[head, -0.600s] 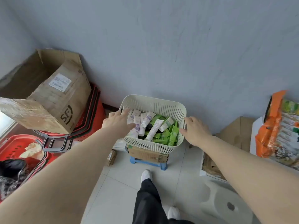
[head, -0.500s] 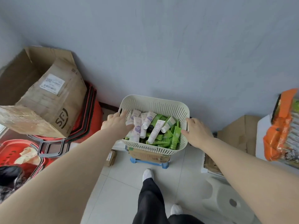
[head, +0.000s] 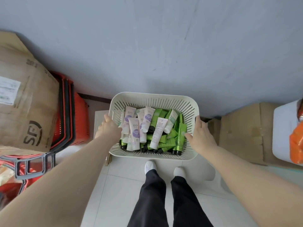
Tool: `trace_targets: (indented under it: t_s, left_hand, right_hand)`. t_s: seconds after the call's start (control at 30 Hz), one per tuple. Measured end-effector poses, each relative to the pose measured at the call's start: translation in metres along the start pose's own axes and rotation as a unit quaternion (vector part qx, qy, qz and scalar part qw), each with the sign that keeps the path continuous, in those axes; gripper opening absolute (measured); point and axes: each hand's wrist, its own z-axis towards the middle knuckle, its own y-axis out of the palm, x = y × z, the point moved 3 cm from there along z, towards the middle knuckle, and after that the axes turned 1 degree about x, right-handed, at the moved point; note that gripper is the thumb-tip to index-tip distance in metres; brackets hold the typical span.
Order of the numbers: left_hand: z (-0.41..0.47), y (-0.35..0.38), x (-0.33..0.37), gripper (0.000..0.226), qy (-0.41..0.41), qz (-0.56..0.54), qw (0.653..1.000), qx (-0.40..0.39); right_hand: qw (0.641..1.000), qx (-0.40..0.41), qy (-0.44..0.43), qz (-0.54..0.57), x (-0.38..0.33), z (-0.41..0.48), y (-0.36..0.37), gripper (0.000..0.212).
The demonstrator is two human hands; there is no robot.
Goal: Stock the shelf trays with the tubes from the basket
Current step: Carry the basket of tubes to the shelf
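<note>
A cream slotted basket [head: 154, 99] sits below me near the wall, filled with several tubes: white-and-purple ones [head: 135, 133] on the left, green ones [head: 181, 136] on the right. My left hand [head: 109, 129] grips the basket's left rim, thumb inside. My right hand [head: 200, 136] grips the right rim, thumb over the edge and fingers down the outside. No shelf trays are in view.
A large cardboard box [head: 24, 99] rests on stacked red shopping baskets [head: 70, 112] at the left. Flattened cardboard [head: 246, 128] and a white container [head: 285, 128] with an orange packet [head: 296, 141] lie at the right. My feet [head: 150, 166] stand on the tiled floor.
The view has dropped closer over the basket. Both hands have gone from touching its sides to gripping the left and right rims.
</note>
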Motion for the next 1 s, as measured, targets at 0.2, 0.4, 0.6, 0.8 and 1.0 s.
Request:
trace_targets:
  t_s: [0.2,0.4,0.6,0.8,1.0]
  left_hand:
    - [0.02,0.01,-0.006,0.066,0.016,-0.108,0.994,-0.009]
    - [0.032,0.017,-0.008,0.084,0.023,-0.222,0.975,-0.001]
    - [0.033,0.02,-0.007,0.079,0.011,-0.28,0.96,0.013]
    - [0.001,0.021,-0.023,0.075,-0.042,-0.334,0.941,0.027]
    - [-0.053,0.034,-0.053,0.079,-0.097,-0.362,0.926,0.055]
  right_hand:
    - [0.994,0.005,0.056,0.095,-0.003,0.016,0.011,0.088]
    - [0.97,0.004,0.09,0.224,0.014,0.035,0.023,0.079]
    - [0.965,0.018,0.089,0.247,0.015,0.041,0.031,0.077]
    - [0.98,-0.006,0.052,0.19,0.009,0.039,0.017,0.077]
    - [0.992,-0.041,0.004,0.123,-0.002,0.023,0.007,0.076]
